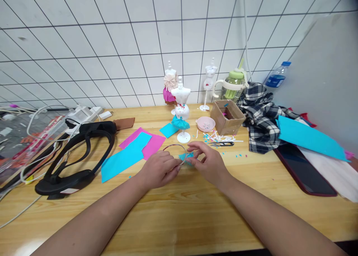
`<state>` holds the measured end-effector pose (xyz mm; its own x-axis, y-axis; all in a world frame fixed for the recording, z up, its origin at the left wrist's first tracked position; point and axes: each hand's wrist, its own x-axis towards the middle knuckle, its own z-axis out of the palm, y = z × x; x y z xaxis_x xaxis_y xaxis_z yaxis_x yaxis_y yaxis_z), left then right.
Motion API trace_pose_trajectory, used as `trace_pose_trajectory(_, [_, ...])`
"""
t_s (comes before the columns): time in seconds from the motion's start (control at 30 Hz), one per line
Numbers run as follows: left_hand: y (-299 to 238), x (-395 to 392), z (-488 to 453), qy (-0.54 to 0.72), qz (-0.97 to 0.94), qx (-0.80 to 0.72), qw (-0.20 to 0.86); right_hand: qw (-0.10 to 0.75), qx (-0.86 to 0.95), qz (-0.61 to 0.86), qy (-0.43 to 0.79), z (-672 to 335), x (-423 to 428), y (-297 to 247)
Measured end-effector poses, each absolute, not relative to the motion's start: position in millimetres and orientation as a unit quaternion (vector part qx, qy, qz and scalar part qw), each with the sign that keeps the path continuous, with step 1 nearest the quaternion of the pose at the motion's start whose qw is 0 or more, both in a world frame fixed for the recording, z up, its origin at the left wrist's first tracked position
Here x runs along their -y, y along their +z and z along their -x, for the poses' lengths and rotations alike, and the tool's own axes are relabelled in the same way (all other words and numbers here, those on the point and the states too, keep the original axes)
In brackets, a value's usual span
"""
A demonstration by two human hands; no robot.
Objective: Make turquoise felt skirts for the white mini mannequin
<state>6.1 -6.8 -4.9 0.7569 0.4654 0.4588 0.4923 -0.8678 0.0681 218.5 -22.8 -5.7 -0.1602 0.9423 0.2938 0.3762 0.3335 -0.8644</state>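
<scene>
My left hand [160, 169] is closed, pinching a thin wire hoop [173, 147] that stands up from the wooden table [179, 211]. My right hand [208, 161] is beside it, fingers curled over a small turquoise paper piece [187, 157] at the hoop's right end. Just behind the hands stands a small white mannequin [181, 112] wearing a turquoise paper skirt.
Turquoise paper [125, 157] and pink paper [152, 144] lie left, beside a black headset [75, 155] and cables. Behind are two more mannequins [170, 86], a pink dish [206, 124], a cardboard box [227, 117], scissors [222, 144], a checked cloth [261, 116], a bottle [276, 77] and a tablet [304, 170].
</scene>
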Motion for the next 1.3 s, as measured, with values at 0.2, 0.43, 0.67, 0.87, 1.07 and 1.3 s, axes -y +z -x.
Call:
trace_pose_trajectory(0.2, [-4.2,5.5,-6.2,-0.263,0.924,0.273,0.048,0.426,0.701,0.487,0.299,-216.5,22.7,-10.1])
trace_pose_trajectory(0.43, [-7.6,5.8,-5.2,-0.281,0.923,0.256,0.053,0.409,0.723,0.487,0.269,-217.4,21.0,-10.4])
trace_pose_trajectory(0.67, [-2.8,7.9,-9.1,-0.313,0.887,0.339,-0.017,0.343,0.804,0.446,0.194,-211.4,26.5,-6.3])
trace_pose_trajectory(0.87, [1.6,12.2,-14.3,-0.397,0.8,0.412,-0.18,0.338,0.832,0.427,0.102,-201.6,34.0,-3.1])
trace_pose_trajectory(1.07, [2.2,13.1,-15.2,-0.414,0.773,0.43,-0.217,0.332,0.843,0.417,0.069,-203.0,34.3,-2.6])
trace_pose_trajectory(1.3, [3.0,16.4,-18.0,-0.413,0.767,0.434,-0.23,0.34,0.849,0.396,0.081,-200.8,34.0,-3.5])
